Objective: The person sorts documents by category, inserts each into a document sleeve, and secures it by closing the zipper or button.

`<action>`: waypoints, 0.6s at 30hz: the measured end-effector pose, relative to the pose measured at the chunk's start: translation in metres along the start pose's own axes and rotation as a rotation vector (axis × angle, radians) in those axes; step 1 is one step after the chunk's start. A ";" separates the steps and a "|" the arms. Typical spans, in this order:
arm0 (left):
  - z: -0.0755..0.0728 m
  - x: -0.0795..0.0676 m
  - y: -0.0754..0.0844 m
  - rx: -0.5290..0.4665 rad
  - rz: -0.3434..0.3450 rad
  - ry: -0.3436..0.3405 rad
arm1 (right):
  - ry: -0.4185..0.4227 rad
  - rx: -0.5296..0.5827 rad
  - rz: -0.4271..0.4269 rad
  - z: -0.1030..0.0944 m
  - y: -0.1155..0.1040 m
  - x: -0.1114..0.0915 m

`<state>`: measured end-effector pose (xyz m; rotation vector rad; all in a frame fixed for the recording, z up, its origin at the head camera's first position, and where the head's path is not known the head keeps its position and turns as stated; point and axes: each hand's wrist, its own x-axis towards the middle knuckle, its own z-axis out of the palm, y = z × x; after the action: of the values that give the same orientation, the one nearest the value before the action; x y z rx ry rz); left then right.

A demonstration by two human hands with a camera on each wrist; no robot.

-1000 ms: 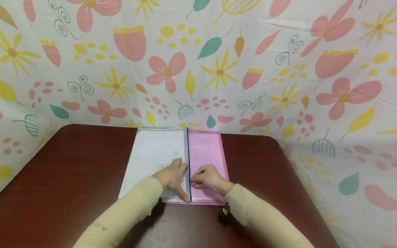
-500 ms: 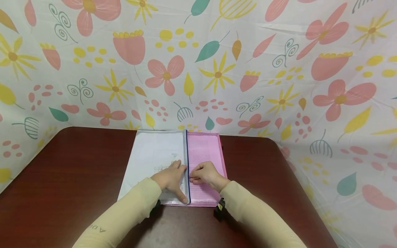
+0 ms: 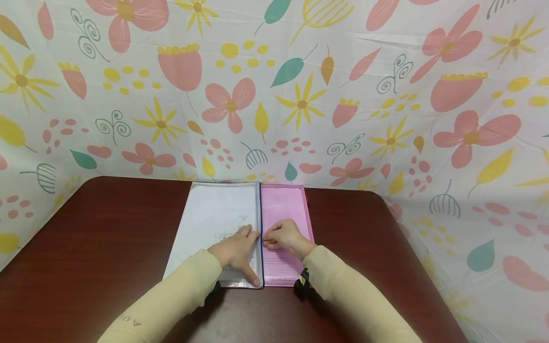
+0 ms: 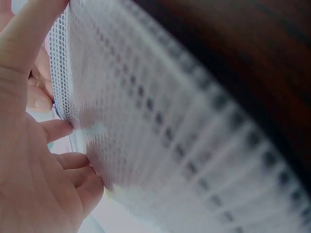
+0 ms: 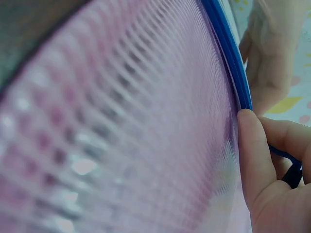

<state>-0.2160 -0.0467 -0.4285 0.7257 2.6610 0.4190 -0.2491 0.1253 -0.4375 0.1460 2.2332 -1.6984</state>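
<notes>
A clear mesh zipper pouch (image 3: 214, 205) with printed sheets inside lies on the table. Along its right side runs a dark blue zipper (image 5: 226, 43). Partly beneath or beside it, I cannot tell which, lies a pink mesh pouch (image 3: 280, 205) holding a printed page. My left hand (image 3: 236, 250) rests on the clear pouch, thumb and fingers spread beside the zipper. Midway along the zipper, my right hand (image 3: 286, 236) pinches a zipper pull (image 5: 292, 175), whose blue cord and black end show under the fingers in the right wrist view.
Both pouches lie near the far edge of a dark red-brown table (image 3: 120, 228). A white cloth (image 3: 274, 66) with flowers and leaves hangs right behind it. Black wrist gear (image 3: 302, 285) shows under the right sleeve.
My right hand has moved a little way along the zipper toward the far end of the pouch. The left hand keeps its place on the clear pouch. The head view has shifted slightly.
</notes>
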 end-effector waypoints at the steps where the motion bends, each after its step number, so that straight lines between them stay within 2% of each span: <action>1: 0.000 0.000 0.000 -0.003 0.001 0.001 | 0.004 -0.003 -0.003 0.000 0.000 0.001; 18: 0.004 -0.004 -0.004 0.033 0.030 0.029 | 0.069 -0.040 -0.025 0.002 -0.011 0.022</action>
<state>-0.2133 -0.0511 -0.4323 0.7767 2.6926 0.3972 -0.2720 0.1183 -0.4352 0.1697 2.3269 -1.6846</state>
